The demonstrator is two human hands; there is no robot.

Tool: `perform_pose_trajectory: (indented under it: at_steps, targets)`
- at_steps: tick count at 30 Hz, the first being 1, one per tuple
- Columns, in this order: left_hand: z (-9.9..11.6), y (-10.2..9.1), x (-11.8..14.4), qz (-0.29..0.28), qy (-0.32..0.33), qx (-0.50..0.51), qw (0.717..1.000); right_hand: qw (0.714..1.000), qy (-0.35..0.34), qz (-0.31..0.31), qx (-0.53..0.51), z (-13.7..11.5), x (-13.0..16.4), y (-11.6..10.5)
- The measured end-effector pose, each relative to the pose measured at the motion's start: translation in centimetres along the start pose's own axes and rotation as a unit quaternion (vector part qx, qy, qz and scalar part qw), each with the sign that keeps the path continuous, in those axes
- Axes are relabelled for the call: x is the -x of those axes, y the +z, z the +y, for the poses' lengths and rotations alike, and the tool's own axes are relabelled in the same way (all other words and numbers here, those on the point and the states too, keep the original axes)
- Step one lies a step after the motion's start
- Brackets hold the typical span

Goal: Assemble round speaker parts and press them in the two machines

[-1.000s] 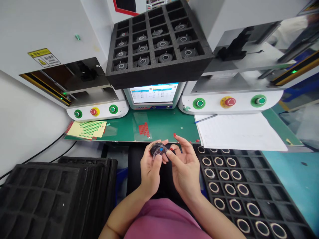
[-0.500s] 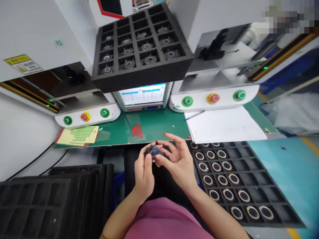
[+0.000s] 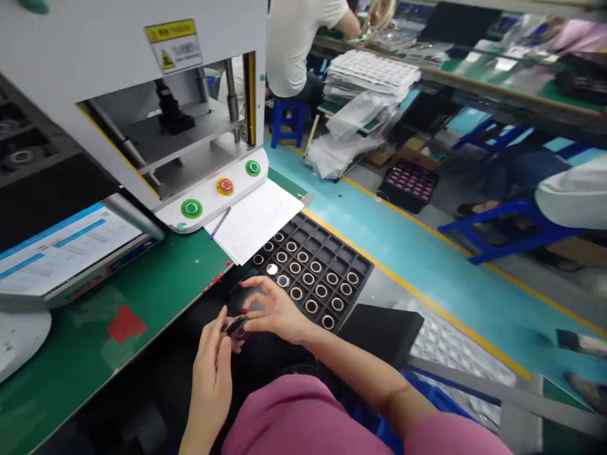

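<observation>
My left hand (image 3: 212, 360) pinches a small round black part (image 3: 236, 326) in front of my lap, seen edge-on. My right hand (image 3: 272, 311) rests its fingertips on the same part from the right side. Just beyond my right hand lies a black foam tray (image 3: 353, 276) with several brass-coloured rings sitting in its cells. Both hands hover below the edge of the green bench mat (image 3: 156, 278).
A white press machine (image 3: 165, 107) with green and red buttons (image 3: 224, 186) stands on the bench, papers and a pen (image 3: 253, 218) beside it. A monitor (image 3: 61, 249) sits at left. Other people sit on blue stools (image 3: 493, 227) across the aisle.
The view has swung sharply to the right, showing the aisle and other workers. My hands stay together on the round part, which is now turned edge-on.
</observation>
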State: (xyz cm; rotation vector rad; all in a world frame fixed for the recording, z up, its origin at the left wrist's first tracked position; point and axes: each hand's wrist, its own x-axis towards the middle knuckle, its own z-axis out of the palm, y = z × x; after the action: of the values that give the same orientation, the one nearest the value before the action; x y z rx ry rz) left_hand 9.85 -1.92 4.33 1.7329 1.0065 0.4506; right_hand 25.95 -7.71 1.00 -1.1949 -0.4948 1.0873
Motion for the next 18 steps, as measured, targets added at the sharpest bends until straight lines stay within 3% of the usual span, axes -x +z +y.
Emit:
perform_pose_trajectory:
  at_steps: [3,6,9,13,18]
  targets:
    - [-0.9,0.8,-0.8,-0.009,-0.031,-0.032,0.999,0.981,-0.012,0.17,0.088,1.5,-0.1,-7.7]
    - [-2.4,0.2,-1.0,-0.001,-0.076,-0.058,0.995,0.914,-0.014,0.359,0.187,2.9,-0.9,-16.1]
    - [-3.9,-0.7,-0.9,0.005,-0.111,-0.086,0.99,0.838,0.009,0.48,0.257,4.3,-1.7,-22.4]
    - [-4.7,-1.1,-0.4,0.008,-0.122,-0.104,0.987,0.777,0.034,0.539,0.322,6.5,-3.0,-26.3]
    - [-4.5,-1.0,0.3,0.005,-0.136,-0.125,0.983,0.761,0.025,0.529,0.374,8.9,-5.2,-27.3]
